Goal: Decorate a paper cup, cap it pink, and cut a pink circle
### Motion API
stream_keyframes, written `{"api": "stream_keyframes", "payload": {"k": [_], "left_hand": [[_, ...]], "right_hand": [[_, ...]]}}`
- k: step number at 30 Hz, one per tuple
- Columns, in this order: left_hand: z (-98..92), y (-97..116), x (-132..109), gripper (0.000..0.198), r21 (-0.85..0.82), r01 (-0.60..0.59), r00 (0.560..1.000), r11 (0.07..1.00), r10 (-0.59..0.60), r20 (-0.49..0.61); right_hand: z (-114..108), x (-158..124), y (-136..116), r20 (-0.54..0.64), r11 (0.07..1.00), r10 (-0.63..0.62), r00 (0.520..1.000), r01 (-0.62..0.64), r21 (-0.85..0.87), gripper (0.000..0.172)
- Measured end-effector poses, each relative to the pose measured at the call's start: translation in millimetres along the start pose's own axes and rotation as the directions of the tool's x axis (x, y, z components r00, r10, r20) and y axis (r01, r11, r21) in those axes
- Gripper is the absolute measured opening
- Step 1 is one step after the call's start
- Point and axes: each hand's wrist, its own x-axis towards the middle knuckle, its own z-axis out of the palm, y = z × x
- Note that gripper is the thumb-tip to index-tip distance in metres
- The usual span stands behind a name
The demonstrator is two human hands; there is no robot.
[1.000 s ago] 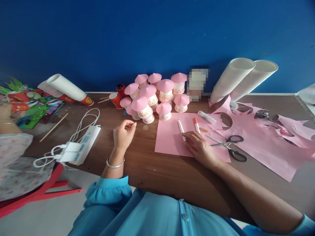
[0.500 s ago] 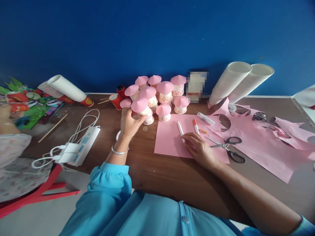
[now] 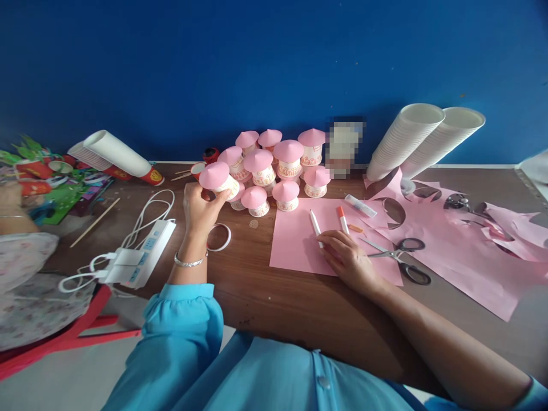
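The right hand [image 3: 353, 264] rests on pink paper [image 3: 295, 245], fingers over a white marker [image 3: 314, 221]; whether they grip is unclear. Beyond, the left hand [image 3: 199, 213] clamps a tilted, pink-roofed cup [image 3: 214, 176] between thumb and fingers, left of similar cups [image 3: 258, 161] near a blue wall [image 3: 274, 63].

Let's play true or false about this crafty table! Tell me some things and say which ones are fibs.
1. The left hand holds a pink-roofed cup. True.
2. The right hand is waving in the air. False: the right hand is down over the pink sheet.
3. The scissors are open. True.
4. The power strip is red. False: the power strip is mostly white.
5. White cup stacks stand on the right side. True.
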Motion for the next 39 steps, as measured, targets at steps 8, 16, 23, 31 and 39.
{"api": "stream_keyframes", "payload": {"k": [8,16,23,31,39], "left_hand": [[8.8,3.2,7.1,0.036,0.058,0.021,0.997,0.998,-0.025,0.075],[18.7,-6.0,8.3,0.037,0.015,0.007,0.998,1.0,-0.008,0.07],[19.3,-5.6,4.2,0.035,-0.001,-0.01,0.997,1.0,0.01,0.071],[17.0,-0.6,1.8,0.035,-0.013,0.0,0.996,1.0,0.002,0.089],[18.1,-1.7,2.4,0.035,-0.008,-0.014,0.994,1.0,0.015,0.106]], "right_hand": [[0.0,-0.5,0.2,-0.001,1.0,0.006,1.0,-0.006,-0.011,0.023],[-1.6,0.2,-1.4,0.013,1.0,0.022,1.0,-0.022,-0.001,0.024],[-0.9,-0.7,-1.0,0.017,1.0,0.017,1.0,-0.016,-0.008,0.023],[-0.2,-0.1,-0.3,0.015,1.0,0.021,1.0,-0.021,0.0,0.025],[-1.8,0.2,-1.8,0.036,1.0,0.028,0.999,-0.028,0.002,0.026]]}}
